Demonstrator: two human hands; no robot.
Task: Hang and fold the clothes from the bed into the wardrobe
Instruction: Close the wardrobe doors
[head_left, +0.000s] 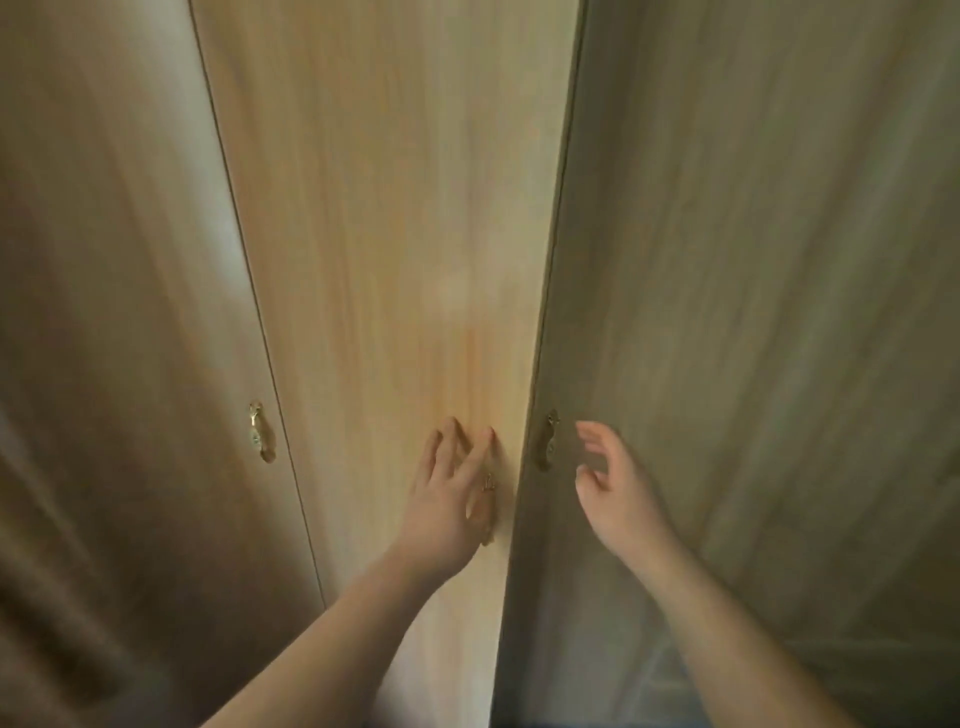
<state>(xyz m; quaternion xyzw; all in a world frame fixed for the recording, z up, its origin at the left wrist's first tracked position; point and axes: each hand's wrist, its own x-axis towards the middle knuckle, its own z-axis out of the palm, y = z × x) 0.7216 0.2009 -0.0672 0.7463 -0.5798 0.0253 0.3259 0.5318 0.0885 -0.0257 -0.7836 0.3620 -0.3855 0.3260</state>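
A tall wooden wardrobe fills the view, its doors closed. My left hand (452, 493) lies with straight fingers against the middle door (389, 234), covering most of that door's small brass handle (488, 486). My right hand (610, 480) hovers with loosely curved fingers just right of the brass handle (546, 441) on the right door (753, 260), holding nothing. No clothes or bed are in view.
The left door (104, 312) carries its own brass handle (261, 432). A dark seam separates each pair of doors. Floor tiles (660, 675) show faintly at the bottom between my forearms.
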